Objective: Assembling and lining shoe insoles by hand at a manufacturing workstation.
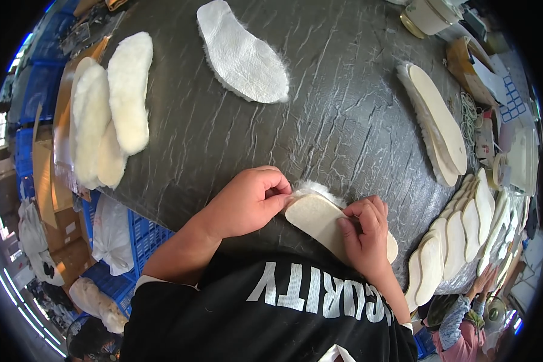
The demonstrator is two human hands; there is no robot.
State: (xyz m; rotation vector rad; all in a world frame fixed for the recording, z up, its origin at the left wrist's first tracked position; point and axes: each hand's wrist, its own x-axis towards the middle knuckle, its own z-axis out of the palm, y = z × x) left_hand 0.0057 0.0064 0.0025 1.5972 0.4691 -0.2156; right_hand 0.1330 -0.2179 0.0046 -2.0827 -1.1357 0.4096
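Close to my body, at the near side of the dark table (320,127), a fleece insole (315,218) lies with its smooth cream side up and white wool sticking out along its far edge. My left hand (250,202) pinches the insole's left end between thumb and fingertips. Over its right part, my right hand (366,234) grips the edge with bent fingers and thumb, hiding some of it. Farther off lies a white leather-like insole piece (244,57) with a fluffy rim. To the right rests a pair of insoles (437,120), cream side up with wool beneath.
Several woolly insoles (128,90) are grouped at the table's left edge. Overlapping rows of cream insoles (455,232) cover the right side. A white container (428,17) and a cardboard box (467,69) stand far right. Blue crates (148,238) sit below left; another person's hand (484,280) shows lower right.
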